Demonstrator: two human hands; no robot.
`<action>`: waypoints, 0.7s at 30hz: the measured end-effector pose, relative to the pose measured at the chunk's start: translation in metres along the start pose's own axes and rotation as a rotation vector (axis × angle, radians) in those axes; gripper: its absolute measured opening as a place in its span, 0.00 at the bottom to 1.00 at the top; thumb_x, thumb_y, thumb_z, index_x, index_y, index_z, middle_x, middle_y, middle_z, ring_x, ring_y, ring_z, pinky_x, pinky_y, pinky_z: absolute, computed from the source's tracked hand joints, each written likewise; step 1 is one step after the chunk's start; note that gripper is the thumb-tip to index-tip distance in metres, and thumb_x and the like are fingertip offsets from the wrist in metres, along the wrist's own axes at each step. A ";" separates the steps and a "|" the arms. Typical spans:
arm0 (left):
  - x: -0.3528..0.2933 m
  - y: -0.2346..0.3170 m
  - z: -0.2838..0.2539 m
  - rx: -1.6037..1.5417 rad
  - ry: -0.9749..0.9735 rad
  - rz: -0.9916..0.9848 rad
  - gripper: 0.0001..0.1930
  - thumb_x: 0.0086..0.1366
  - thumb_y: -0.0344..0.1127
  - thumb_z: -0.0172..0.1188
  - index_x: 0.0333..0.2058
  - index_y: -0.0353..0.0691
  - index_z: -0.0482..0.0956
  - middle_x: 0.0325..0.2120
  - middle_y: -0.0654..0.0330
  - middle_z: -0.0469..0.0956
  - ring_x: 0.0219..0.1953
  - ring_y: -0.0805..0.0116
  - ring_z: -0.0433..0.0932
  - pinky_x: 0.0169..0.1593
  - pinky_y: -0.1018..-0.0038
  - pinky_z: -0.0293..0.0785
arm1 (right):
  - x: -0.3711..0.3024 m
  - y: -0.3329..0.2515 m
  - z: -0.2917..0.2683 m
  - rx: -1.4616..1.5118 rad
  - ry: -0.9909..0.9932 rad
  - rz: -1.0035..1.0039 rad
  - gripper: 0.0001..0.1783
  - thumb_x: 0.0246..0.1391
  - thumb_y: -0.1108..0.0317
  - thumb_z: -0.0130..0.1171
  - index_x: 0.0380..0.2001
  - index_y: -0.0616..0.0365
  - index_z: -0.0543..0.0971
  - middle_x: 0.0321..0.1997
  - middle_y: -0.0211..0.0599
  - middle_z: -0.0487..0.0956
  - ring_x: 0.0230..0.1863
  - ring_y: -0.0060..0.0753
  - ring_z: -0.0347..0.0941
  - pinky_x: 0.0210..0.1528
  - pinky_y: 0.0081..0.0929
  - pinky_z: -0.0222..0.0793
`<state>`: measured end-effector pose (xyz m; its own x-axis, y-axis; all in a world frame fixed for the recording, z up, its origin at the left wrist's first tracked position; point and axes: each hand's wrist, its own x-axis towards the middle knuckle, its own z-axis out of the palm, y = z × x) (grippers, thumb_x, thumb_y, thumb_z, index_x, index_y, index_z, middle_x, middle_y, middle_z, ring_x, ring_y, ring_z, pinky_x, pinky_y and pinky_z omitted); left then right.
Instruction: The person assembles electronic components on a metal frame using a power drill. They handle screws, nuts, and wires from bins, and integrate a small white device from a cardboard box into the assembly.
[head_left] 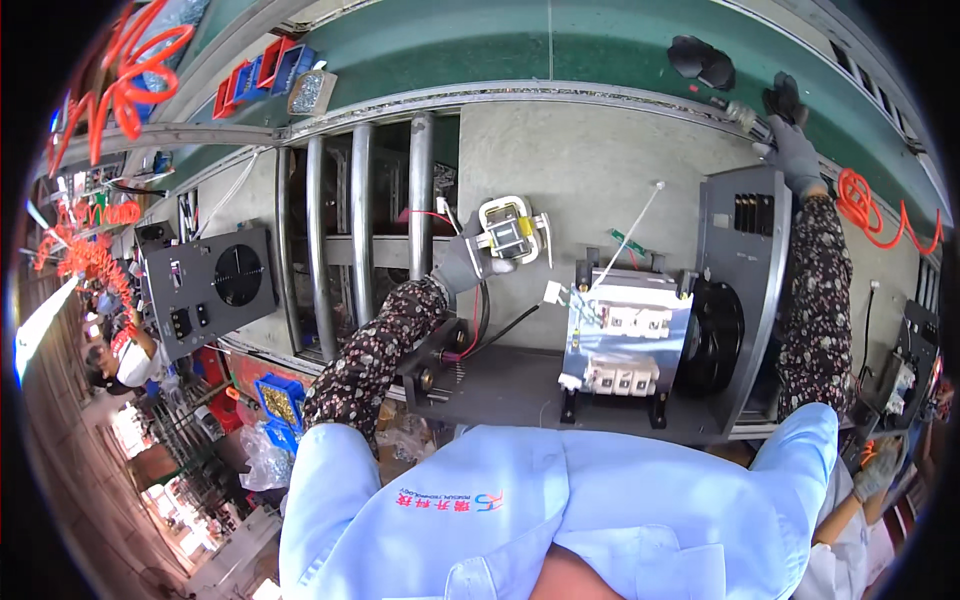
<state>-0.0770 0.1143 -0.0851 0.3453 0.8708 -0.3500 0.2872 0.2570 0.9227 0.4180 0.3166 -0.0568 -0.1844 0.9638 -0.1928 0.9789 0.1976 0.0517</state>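
My left hand (462,264), in a grey glove, is closed around a small transformer (512,234) with a pale frame and yellow tape, held above the grey work surface. My right hand (795,155), also gloved, reaches far past the metal case and closes on the rear end of a silver pneumatic screwdriver (742,117); some of its fingers are hidden. A black object (785,98) lies against that hand. Between my arms stands a dark grey machine case (740,260) with a round black fan (712,338) and a shiny metal block (625,340) bearing white terminals.
Steel rollers (366,220) run left of the work surface (570,150). Another fan panel (210,285) stands farther left. Red and blue bins (265,70) sit on the green ledge, which also carries a black item (702,62). An orange coiled hose (868,208) hangs right. Co-workers are at both sides.
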 end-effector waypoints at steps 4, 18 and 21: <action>0.012 -0.023 -0.010 0.251 -0.039 0.078 0.42 0.42 0.42 0.69 0.52 0.36 0.55 0.45 0.56 0.69 0.47 0.67 0.69 0.49 0.73 0.67 | -0.093 0.002 -0.080 0.273 0.231 0.021 0.26 0.48 0.51 0.53 0.45 0.56 0.65 0.32 0.49 0.74 0.35 0.48 0.70 0.37 0.37 0.65; -0.021 0.013 -0.079 0.876 0.118 0.107 0.29 0.48 0.46 0.62 0.47 0.35 0.67 0.44 0.46 0.68 0.49 0.53 0.67 0.52 0.67 0.62 | -0.377 -0.259 -0.150 2.206 0.010 -0.137 0.36 0.44 0.46 0.54 0.44 0.69 0.65 0.33 0.42 0.72 0.29 0.28 0.72 0.26 0.22 0.72; -0.085 0.072 -0.074 0.362 0.352 0.119 0.14 0.52 0.37 0.58 0.34 0.33 0.75 0.27 0.54 0.77 0.33 0.65 0.76 0.39 0.74 0.70 | -0.401 -0.333 -0.136 2.398 0.069 -0.045 0.34 0.44 0.47 0.55 0.40 0.69 0.65 0.25 0.39 0.70 0.23 0.30 0.71 0.25 0.23 0.71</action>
<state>-0.1513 0.0895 0.0234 0.0905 0.9895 -0.1128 0.5761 0.0404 0.8164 0.1542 -0.1112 0.1361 -0.1522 0.9785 -0.1393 -0.6726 -0.2058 -0.7108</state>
